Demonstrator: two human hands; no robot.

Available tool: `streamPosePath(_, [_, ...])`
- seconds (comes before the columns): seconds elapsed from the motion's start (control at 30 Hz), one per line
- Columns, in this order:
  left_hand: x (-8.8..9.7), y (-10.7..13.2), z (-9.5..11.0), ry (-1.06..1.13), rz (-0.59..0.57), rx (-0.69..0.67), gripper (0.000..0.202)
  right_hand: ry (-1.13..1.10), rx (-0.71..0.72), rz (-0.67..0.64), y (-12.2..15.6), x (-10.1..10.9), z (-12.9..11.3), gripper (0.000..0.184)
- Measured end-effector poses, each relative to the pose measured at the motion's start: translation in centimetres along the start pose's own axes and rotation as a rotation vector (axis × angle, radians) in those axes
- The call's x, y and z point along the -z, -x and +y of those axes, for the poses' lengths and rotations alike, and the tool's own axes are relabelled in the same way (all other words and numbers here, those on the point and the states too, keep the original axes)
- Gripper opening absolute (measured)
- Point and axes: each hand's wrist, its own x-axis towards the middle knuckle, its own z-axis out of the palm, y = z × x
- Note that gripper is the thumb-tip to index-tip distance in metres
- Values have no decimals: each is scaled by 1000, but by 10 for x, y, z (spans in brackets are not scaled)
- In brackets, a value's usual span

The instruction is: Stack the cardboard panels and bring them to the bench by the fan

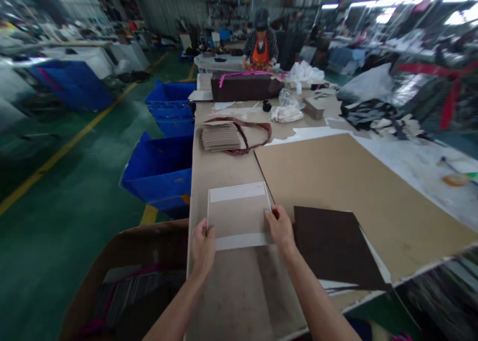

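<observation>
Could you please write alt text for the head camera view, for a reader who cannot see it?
Both hands, left hand and right hand, hold a pale flat card by its side edges on a long worktable. A dark brown sheet lies to its right, blue bins stand left, and another person works at the far end.

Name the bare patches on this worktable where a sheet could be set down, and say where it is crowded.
Bare: the table strip between the stack of tan pieces and the pale sheet held by the left hand and right hand; most of the large brown board beyond the dark sheet. Crowded: the far end around the dark box and white bags.
</observation>
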Motion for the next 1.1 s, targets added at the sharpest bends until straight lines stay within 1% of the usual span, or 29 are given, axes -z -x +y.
streamPosePath(0.07, [-12,35,15,93,-88,42,52,-7,34,95,23,52,0,44])
streamPosePath(0.1, [-21,54,23,149,-164,63,52,7,28,159,34,80,1,49])
streamPosePath(0.13, [-31,72,32,241,-280,99,51,32,9,227,44,108,5,53])
streamPosePath(0.17, [-43,90,42,305,-388,99,47,60,-18,285,52,135,10,56])
streamPosePath(0.2, [-55,105,50,326,-471,81,44,90,-47,332,58,160,16,59])
streamPosePath(0.23, [-68,117,58,321,-529,61,40,122,-75,363,61,181,23,62])
streamPosePath(0.27, [-80,127,65,307,-560,42,36,152,-98,382,62,199,31,63])
streamPosePath(0.33, [-105,139,74,256,-578,16,30,210,-130,395,57,225,47,63])
streamPosePath(0.4, [-127,144,78,194,-567,3,26,264,-143,392,48,239,63,60])
streamPosePath(0.5, [-151,149,79,69,-536,-18,24,332,-138,387,34,247,84,58])
streamPosePath(0.6, [-163,153,77,-49,-491,-34,21,365,-102,362,28,251,101,58])
streamPosePath(0.63, [-165,153,77,-77,-467,-31,24,365,-85,346,27,254,106,58])
streamPosePath(0.7, [-167,152,76,-108,-403,-2,42,353,-61,313,24,263,114,64])
streamPosePath(0.77, [-169,152,76,-106,-357,65,63,332,-65,274,16,276,121,77])
streamPosePath(0.8, [-170,152,76,-92,-365,112,70,317,-79,242,10,283,124,85])
streamPosePath(0.87, [-176,158,78,-43,-439,217,73,281,-122,139,-4,296,129,94])
streamPosePath(0.93, [-182,169,81,18,-541,316,74,250,-161,19,-20,305,132,97])
streamPosePath(1.0, [-188,183,85,79,-592,420,77,234,-189,-75,-35,309,133,97])
streamPosePath(1.07, [-191,196,90,109,-588,494,80,210,-209,-144,-47,310,130,92])
streamPosePath(1.1, [-194,202,94,97,-561,506,80,190,-222,-173,-51,312,128,89])
